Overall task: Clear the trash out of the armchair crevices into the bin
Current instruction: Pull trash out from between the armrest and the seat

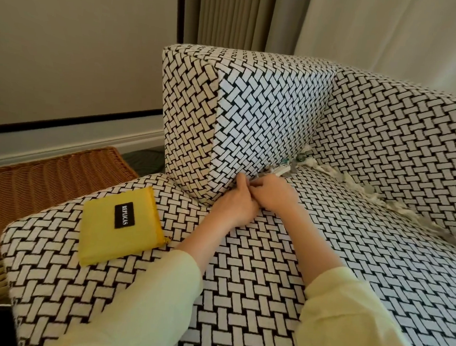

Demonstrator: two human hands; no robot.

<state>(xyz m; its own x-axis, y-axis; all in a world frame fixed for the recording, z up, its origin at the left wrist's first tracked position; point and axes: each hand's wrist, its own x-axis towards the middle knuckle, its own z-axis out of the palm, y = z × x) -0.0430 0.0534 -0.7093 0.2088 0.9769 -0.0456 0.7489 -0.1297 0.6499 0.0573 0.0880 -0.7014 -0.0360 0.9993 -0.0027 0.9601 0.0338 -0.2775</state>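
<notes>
Beige wall and pleated curtains (pixel 232 13) stand behind a black-and-white woven armchair (pixel 268 270). Trash (pixel 283 169), pale torn scraps with some grey bits, is wedged along the crevice where the seat meets the armrest, and more scraps trail on along the backrest crevice to the right. The left hand (pixel 235 200) and right hand (pixel 272 193) touch each other at the near end of that seam, just in front of the scraps. Both have curled fingers pushed toward the gap, but whether either grips a scrap cannot be told. A yellow pouch (pixel 120 226) lies on the seat to the left, well apart from the hands. A wicker basket (pixel 46 176) sits on the floor beyond the chair's left edge.
</notes>
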